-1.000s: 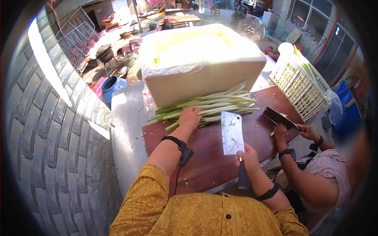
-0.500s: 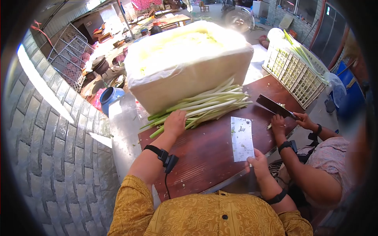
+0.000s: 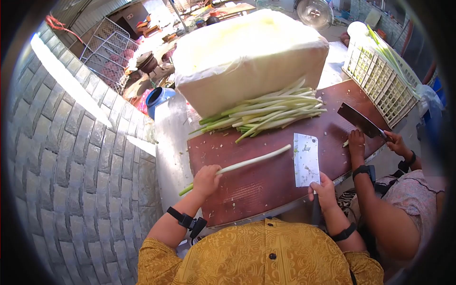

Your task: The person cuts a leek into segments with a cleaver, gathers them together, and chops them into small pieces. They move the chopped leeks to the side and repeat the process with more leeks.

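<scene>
a single leek stalk (image 3: 247, 162) is being pinned by the left hand (image 3: 205, 181) across the cutting board (image 3: 266, 185), clear of the pile (image 3: 266, 111). a cleaver (image 3: 305, 159) is being gripped by the right hand (image 3: 324, 191), blade flat beside the stalk's pale end.

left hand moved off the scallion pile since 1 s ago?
Yes. The left hand has pulled back from the scallion pile beside the white box, toward the person, gripping one scallion.

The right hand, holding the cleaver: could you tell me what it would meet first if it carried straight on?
The right hand points its cleaver up the board; likely the pile of stalks comes first.
</scene>
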The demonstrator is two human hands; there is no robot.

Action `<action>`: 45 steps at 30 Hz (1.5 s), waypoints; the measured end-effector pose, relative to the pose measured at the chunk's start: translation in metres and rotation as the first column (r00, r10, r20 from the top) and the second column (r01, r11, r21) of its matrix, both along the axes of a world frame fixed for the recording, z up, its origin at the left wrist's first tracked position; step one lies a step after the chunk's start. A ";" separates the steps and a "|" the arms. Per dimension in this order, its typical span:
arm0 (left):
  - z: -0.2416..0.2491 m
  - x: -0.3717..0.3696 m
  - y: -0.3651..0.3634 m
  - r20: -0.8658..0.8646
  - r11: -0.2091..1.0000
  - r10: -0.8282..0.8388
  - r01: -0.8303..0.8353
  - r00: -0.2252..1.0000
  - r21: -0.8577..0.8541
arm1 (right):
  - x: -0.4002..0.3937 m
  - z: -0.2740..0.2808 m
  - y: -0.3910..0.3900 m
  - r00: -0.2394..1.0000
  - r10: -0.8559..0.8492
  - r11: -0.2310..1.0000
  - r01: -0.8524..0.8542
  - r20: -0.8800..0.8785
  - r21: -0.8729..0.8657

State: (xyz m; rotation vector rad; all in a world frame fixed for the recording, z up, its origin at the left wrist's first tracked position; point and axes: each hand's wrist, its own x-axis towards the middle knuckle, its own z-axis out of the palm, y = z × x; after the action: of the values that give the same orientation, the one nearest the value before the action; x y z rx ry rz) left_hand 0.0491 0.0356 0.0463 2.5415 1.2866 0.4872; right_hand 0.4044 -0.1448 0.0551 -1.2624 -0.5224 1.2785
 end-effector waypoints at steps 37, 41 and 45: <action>-0.071 -0.038 -0.055 0.186 0.987 0.101 -0.122 0.977 0.108 | -0.127 0.007 0.029 -0.194 0.406 0.751 -0.486 0.893 -0.447; -0.069 -0.039 -0.054 0.159 0.989 0.087 -0.105 0.983 0.108 | -0.140 0.017 0.052 -0.280 0.508 0.697 -0.422 0.815 -0.579; -0.069 -0.040 -0.055 0.165 0.991 0.073 -0.090 0.984 0.098 | -0.153 -0.008 0.077 -0.252 0.446 0.748 -0.422 0.859 -0.512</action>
State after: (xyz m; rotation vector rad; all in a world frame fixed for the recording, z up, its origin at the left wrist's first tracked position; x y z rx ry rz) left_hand 0.0095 -0.0194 -0.0228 2.4798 1.3423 0.7804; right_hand 0.2516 -0.0682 0.0469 -2.0244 -2.3352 0.5161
